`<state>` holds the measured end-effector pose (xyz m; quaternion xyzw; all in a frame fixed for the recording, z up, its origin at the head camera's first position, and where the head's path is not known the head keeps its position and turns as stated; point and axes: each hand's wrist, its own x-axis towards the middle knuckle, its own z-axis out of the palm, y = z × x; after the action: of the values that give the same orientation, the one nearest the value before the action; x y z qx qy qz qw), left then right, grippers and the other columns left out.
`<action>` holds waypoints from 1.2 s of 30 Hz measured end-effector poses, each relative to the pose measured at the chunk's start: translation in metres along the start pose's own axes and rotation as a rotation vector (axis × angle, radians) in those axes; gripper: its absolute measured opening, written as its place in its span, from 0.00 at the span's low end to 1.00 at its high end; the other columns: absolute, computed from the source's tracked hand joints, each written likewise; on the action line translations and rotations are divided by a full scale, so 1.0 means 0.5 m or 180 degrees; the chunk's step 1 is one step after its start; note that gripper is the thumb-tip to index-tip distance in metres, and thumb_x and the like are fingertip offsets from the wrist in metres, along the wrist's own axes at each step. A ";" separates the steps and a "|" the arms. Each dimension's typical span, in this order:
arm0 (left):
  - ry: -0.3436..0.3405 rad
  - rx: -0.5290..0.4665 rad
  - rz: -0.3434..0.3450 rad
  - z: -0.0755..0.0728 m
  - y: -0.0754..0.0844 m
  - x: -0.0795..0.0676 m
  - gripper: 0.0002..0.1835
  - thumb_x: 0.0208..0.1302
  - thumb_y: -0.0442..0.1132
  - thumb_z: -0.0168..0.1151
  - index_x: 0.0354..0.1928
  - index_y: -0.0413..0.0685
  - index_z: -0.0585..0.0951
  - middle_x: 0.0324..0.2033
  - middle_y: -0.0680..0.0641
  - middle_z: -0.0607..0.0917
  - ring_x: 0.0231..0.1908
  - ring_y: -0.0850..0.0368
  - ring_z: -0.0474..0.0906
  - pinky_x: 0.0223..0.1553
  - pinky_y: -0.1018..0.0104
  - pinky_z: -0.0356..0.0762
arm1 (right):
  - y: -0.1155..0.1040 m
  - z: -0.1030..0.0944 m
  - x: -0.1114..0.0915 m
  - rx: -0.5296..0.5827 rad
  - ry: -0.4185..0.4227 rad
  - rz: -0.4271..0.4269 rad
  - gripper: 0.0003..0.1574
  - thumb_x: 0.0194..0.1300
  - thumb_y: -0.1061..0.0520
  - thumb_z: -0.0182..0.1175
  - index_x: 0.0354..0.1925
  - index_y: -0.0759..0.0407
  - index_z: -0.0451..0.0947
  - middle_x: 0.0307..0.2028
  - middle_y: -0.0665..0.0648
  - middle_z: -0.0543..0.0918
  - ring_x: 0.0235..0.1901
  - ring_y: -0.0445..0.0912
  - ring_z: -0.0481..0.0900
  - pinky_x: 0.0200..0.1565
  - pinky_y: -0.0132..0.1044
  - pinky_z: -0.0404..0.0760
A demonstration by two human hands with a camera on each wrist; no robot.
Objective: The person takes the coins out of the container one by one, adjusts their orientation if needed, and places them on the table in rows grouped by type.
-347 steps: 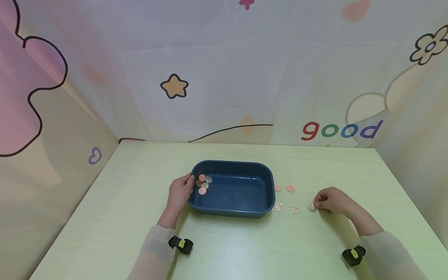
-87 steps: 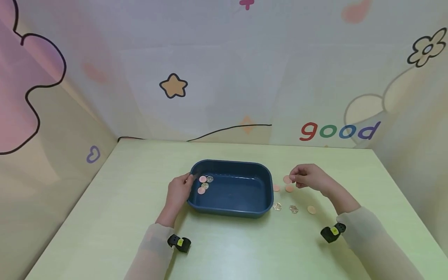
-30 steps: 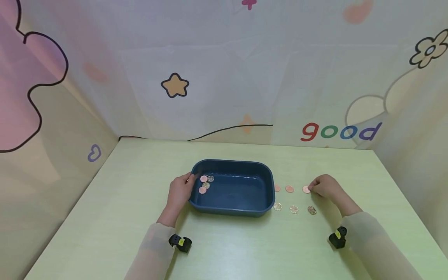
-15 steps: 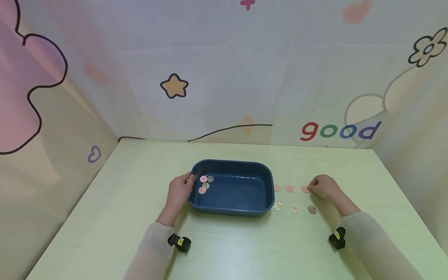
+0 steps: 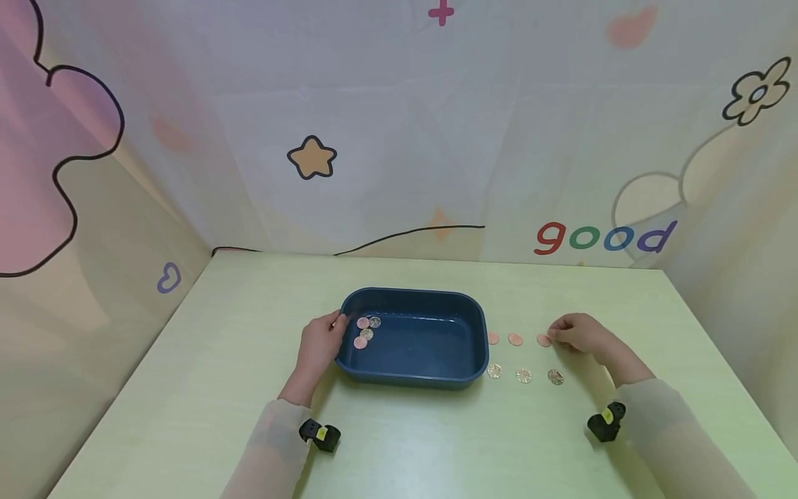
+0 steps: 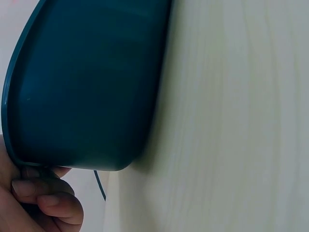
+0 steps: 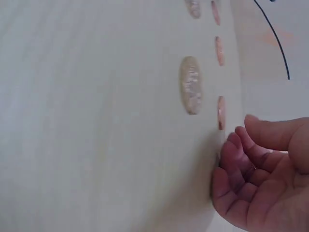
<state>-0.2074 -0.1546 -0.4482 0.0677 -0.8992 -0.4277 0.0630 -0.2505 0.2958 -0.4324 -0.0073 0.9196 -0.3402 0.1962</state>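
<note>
My left hand grips the left rim of a dark blue rectangular tray, thumb over the edge; in the left wrist view its curled fingers sit at the tray's end wall. Two copper coins and two paler metallic coins lie in the tray's left end. Right of the tray, three copper coins form a far row, three patterned pale gold coins a near one. My right hand is beside the far row's rightmost copper coin; the right wrist view shows loosely bent fingers apart from it, holding nothing.
The pale wood-grain table runs back to a printed cloth backdrop. Cloth also hangs along both sides. Each wrist wears a small black camera, one of them the left wrist camera.
Since 2.9 seconds ago my right hand has brought a copper coin to the right end of the far row and released it. Earlier, one copper coin left the tray. My left hand stays put.
</note>
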 end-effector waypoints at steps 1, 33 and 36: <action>-0.0004 0.0004 -0.0008 0.000 -0.001 0.000 0.21 0.77 0.39 0.50 0.61 0.32 0.81 0.29 0.38 0.86 0.28 0.54 0.75 0.28 0.70 0.67 | -0.001 -0.004 0.000 0.0040 -0.0073 -0.0005 0.19 0.77 0.58 0.53 0.53 0.76 0.73 0.34 0.57 0.76 0.36 0.48 0.72 0.38 0.37 0.73; -0.0101 -0.0031 -0.0171 0.000 -0.007 0.005 0.22 0.78 0.41 0.50 0.63 0.35 0.80 0.38 0.36 0.87 0.34 0.50 0.77 0.31 0.70 0.68 | -0.393 -0.020 0.041 -0.0687 -0.0987 -0.1430 0.14 0.76 0.54 0.55 0.51 0.62 0.79 0.45 0.60 0.85 0.45 0.49 0.83 0.49 0.42 0.83; -0.0112 -0.0032 -0.0183 0.000 -0.003 0.005 0.22 0.78 0.41 0.50 0.64 0.34 0.79 0.39 0.35 0.87 0.34 0.49 0.77 0.30 0.70 0.67 | -0.417 -0.004 0.060 -0.0768 -0.1060 -0.1463 0.14 0.77 0.54 0.55 0.51 0.62 0.79 0.46 0.61 0.85 0.46 0.52 0.83 0.51 0.44 0.83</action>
<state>-0.2098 -0.1562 -0.4493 0.0857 -0.8957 -0.4349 0.0352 -0.3037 0.1326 -0.3108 -0.2941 0.8828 -0.2581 0.2598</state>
